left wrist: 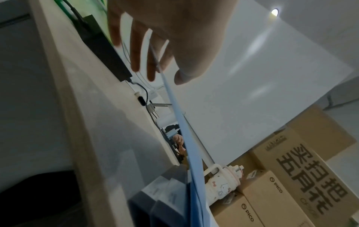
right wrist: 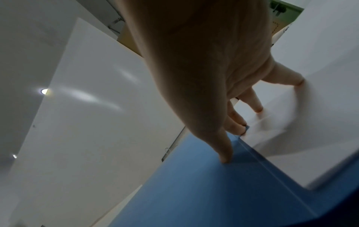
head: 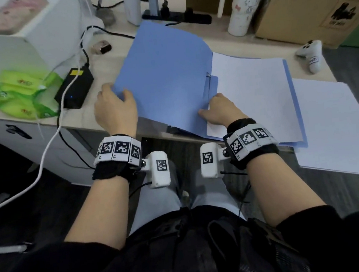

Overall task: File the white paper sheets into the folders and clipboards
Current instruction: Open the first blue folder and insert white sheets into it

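A blue folder (head: 163,71) lies open on the desk, its left cover raised at a slant. My left hand (head: 118,95) pinches that cover's left edge, thumb on top and fingers beneath; the left wrist view shows the thin blue cover edge (left wrist: 186,138) running between the thumb and fingers of the left hand (left wrist: 165,61). White sheets (head: 254,97) lie on the folder's right half. My right hand (head: 218,109) presses straight fingers on them beside the spine. Seen from the right wrist, the right hand's fingertips (right wrist: 225,159) touch the blue folder (right wrist: 213,192) and the white sheets (right wrist: 310,122).
A loose stack of white paper (head: 339,130) overhangs the desk's right front corner. A black power adapter (head: 75,89) with cables and a green tissue pack (head: 25,92) sit left of the folder. Behind stand a power strip (head: 177,16), a white mug (head: 240,5), cardboard boxes (head: 315,6) and a white controller (head: 310,55).
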### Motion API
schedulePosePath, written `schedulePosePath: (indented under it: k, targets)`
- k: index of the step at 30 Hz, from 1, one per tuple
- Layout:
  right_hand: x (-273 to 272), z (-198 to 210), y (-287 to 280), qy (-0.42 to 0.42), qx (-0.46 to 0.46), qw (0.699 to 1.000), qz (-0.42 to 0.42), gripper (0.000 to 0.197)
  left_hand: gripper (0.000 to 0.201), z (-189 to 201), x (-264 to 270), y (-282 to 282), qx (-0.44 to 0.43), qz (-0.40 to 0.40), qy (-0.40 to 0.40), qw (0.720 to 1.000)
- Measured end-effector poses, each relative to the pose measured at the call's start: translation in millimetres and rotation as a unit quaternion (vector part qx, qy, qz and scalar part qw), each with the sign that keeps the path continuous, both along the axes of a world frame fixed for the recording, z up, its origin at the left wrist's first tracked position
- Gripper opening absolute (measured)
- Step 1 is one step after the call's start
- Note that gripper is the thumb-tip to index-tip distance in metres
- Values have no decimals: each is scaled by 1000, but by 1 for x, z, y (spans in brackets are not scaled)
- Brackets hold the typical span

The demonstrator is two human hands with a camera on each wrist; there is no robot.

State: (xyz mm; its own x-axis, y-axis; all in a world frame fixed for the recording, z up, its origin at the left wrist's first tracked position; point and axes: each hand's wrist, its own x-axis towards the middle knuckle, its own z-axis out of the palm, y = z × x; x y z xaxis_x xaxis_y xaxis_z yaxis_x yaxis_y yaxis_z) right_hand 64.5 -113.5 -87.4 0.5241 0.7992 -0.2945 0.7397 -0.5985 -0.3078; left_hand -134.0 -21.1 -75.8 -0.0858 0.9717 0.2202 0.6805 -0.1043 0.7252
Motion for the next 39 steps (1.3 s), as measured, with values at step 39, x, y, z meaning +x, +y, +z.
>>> schedulePosePath:
  k: [39]
  targets:
    - [106,56,-153,326,503,737,-312,20,58,-1,171,-82,-133,-354,155,913]
